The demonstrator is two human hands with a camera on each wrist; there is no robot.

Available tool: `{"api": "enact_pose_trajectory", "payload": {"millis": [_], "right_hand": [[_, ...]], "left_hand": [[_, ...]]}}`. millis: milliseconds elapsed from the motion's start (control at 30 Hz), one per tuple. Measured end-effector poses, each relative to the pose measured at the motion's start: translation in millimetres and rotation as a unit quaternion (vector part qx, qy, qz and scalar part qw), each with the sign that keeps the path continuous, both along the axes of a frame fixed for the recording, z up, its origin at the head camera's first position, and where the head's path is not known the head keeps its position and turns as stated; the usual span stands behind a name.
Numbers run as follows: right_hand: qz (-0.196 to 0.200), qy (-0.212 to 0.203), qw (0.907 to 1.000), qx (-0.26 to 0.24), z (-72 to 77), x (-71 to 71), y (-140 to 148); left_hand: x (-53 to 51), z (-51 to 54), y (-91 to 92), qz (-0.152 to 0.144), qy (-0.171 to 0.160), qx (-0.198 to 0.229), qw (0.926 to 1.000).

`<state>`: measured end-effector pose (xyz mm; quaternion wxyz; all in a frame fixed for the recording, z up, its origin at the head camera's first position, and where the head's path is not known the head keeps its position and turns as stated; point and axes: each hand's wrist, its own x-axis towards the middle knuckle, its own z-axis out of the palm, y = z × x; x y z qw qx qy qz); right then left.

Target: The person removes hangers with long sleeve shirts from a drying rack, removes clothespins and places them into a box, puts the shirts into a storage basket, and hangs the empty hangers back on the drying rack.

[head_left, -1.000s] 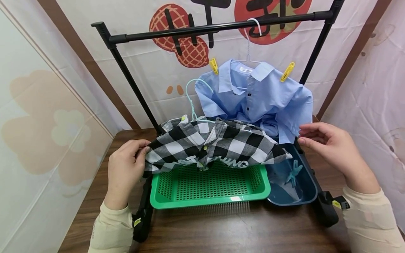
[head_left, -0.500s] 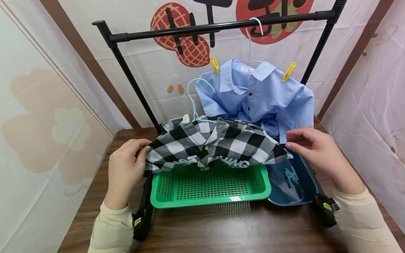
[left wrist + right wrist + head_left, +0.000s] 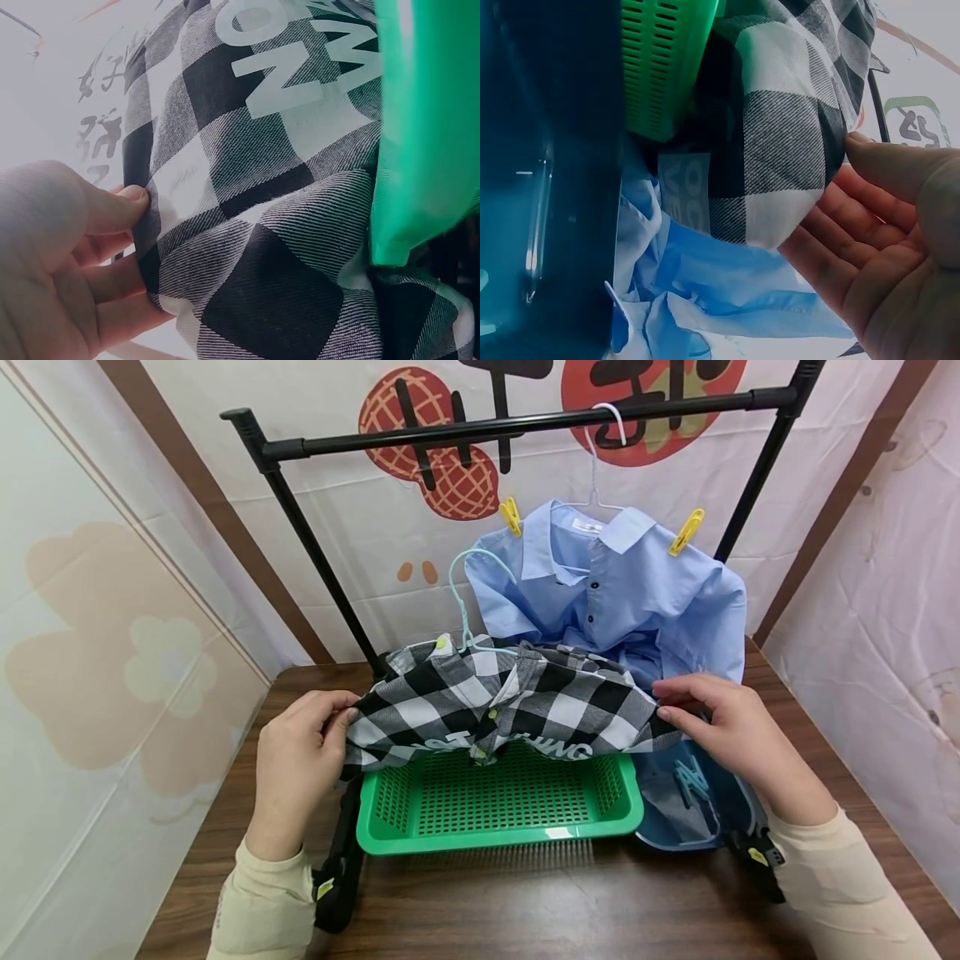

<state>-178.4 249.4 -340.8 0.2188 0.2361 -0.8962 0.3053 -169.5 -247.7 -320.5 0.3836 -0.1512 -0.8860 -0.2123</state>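
I read "NO" on the checked shirt, spread left to right, collar far. Left hand and right hand pinch its ends.

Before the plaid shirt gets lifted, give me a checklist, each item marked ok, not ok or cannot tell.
1. Left grip on the plaid shirt: ok, thumb and fingers pinch its edge.
2. Right grip on the opposite end: cannot tell, thumb and fingers meet the cloth, but a firm pinch isn't clear.
3. Light-blue hanger in the collar: ok, hook sticking up.
4. That hook on the black rail: not ok, it is not hooked there.
5. Shirt hem free of the green basket: cannot tell, the hem is hidden.
6. Blue shirt secured: ok, hung from the rail with two yellow clips.
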Motion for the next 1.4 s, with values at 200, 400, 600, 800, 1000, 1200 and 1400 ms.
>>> {"api": "enact_pose_trajectory", "payload": {"millis": [200,400,600,800,1000,1200,1400], "right_hand": [[0.000,0.010,0.9999,0.006,-2.5,0.1,-1.9],[0.005,0.017,0.9998,0.000,-4.9,-0.7,-3.1],[0.000,0.023,0.9997,-0.013,-6.3,-1.3,-5.0],[0.007,0.036,0.9987,-0.035,-7.4,-1.6,-9.1],[0.035,0.057,0.9972,-0.033,-7.2,-1.2,-14.0],[0.042,0.073,0.9960,-0.031,-6.2,2.2,-19.5],[0.028,0.082,0.9957,-0.032,-6.0,5.3,-23.1]], "left_hand": [[1.0,1.3,0.0,-0.003,-0.002,-0.001,1.0000],[2.4,1.3,0.2,-0.003,-0.004,-0.002,1.0000],[2.5,0.3,-0.4,-0.011,0.008,-0.006,0.9999],[4.3,2.9,-0.4,-0.027,0.008,-0.026,0.9993],[5.9,4.8,0.7,-0.037,0.006,-0.030,0.9988],[6.6,5.4,1.2,-0.042,0.006,-0.032,0.9986],[7.0,4.9,3.4,-0.046,0.005,-0.023,0.9986]]}}
